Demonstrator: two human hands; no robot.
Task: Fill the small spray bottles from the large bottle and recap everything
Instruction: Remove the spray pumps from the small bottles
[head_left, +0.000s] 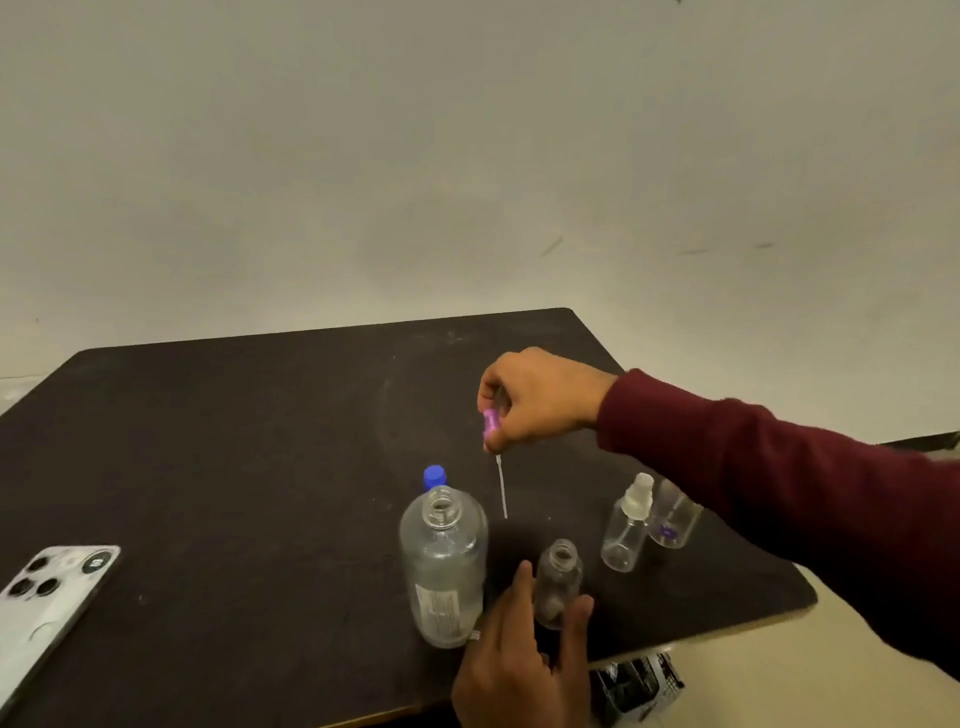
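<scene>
Near the desk's (208, 441) right front edge, the left hand (524, 665) grips an uncapped small bottle (558, 584). The right hand (540, 397) pinches its pink sprayer (491, 423), tube dangling beside the clear, open large bottle (444, 566).

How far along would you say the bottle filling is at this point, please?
Early. Done: the large bottle stands uncapped, its blue cap behind it. In hand: the right hand lifts the pink spray top clear while the left hand steadies the open small bottle. Left: all pouring and recapping; two more spray bottles wait.
</scene>
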